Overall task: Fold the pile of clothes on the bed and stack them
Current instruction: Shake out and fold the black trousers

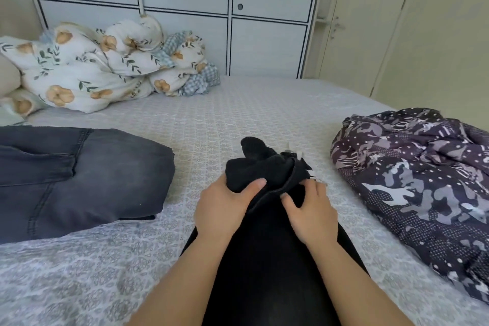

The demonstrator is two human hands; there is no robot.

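At far left, folded grey jeans [79,177] lie flat on the bed [238,114], with a bundled floral duvet [100,66] behind them by the cabinets [185,8].

In the middle, both hands work a black garment [267,169] that sits on the bed just ahead of the person and runs back toward their lap. The left hand [222,204] grips its left side, thumb laid over the top of the bunched cloth. The right hand [309,209] holds the right edge, fingers curled into the fabric, thumb on the near fold. The hands are close together, a strip of cloth between them.

At right, a crumpled patterned garment [412,174] waits unfolded, well apart from the jeans.

By my judgement, this is the folding of the second piece: the black garment is bunched at its far end, not yet flat. Its long axis runs away from the person, the bunched end pointing toward the cabinets. Something white shows at its far right edge; what it is I cannot tell. The next move likely calls for spreading and smoothing the cloth before a clean fold, then placing it on the jeans.
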